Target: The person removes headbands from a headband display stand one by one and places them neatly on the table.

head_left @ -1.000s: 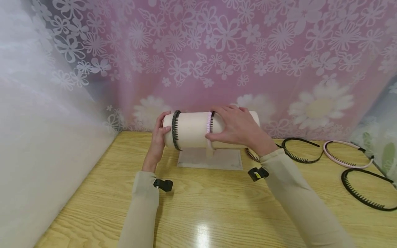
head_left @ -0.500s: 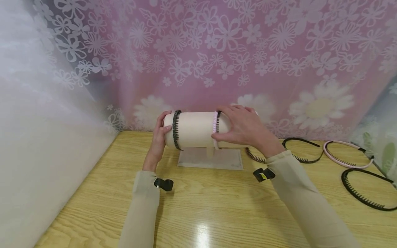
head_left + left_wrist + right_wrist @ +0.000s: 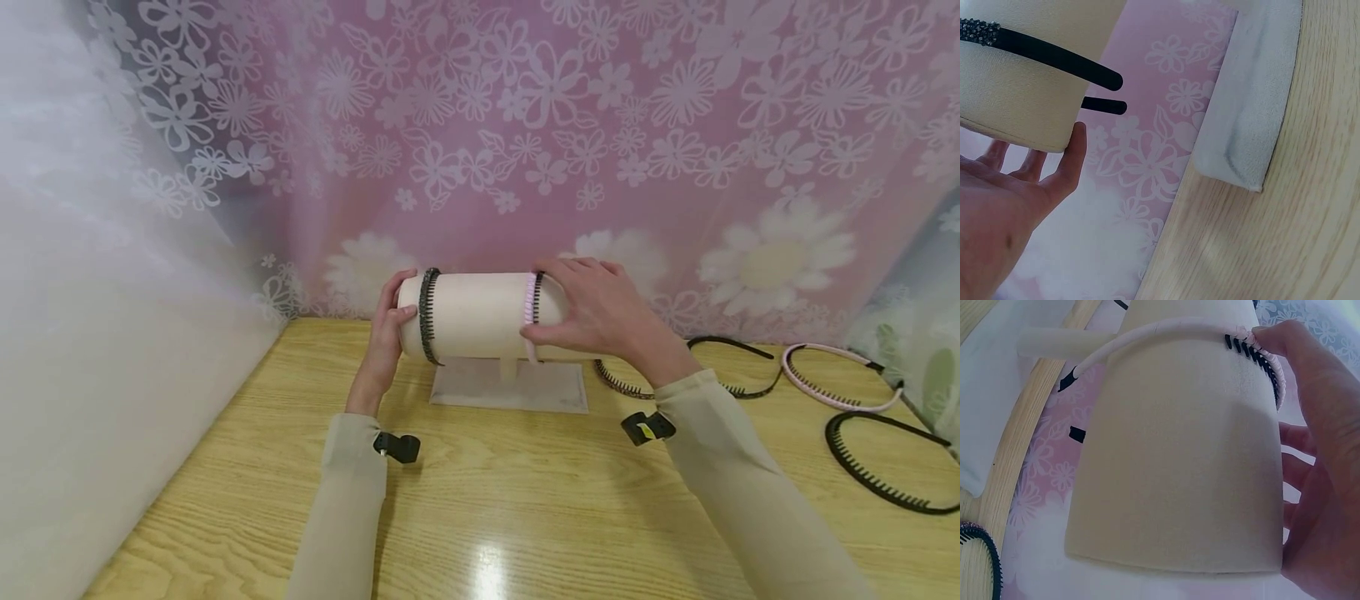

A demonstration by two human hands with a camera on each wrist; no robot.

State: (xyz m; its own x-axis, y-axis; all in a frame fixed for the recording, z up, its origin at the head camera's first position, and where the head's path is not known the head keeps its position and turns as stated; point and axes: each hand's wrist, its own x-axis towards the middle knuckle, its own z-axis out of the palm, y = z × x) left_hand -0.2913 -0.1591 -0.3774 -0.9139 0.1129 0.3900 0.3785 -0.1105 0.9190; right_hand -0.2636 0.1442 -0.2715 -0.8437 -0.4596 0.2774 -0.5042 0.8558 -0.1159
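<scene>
A cream padded cylinder (image 3: 480, 315) lies sideways on a short post above a flat pale base (image 3: 480, 390). My left hand (image 3: 384, 342) grips its left end, with fingers behind and thumb in front; in the left wrist view the fingertips (image 3: 1075, 140) touch the end's edge. Near that end sits a dark glittery toothed headband (image 3: 427, 317). A pink headband (image 3: 531, 310) with black teeth goes around the cylinder right of its middle. My right hand (image 3: 607, 312) pinches this pink headband, thumb in front, fingers over the top. The right wrist view shows its black-tipped ends beyond the cylinder.
On the table (image 3: 487, 492) to the right lie a patterned toothed headband (image 3: 622, 385), a black headband (image 3: 750, 392), another pink headband (image 3: 817, 392) and a larger black one (image 3: 862, 475). A floral curtain (image 3: 480, 167) hangs close behind the stand.
My right hand has slid the pink headband rightward along the cylinder, from about the middle toward the right end. My left hand stays on the left end.
</scene>
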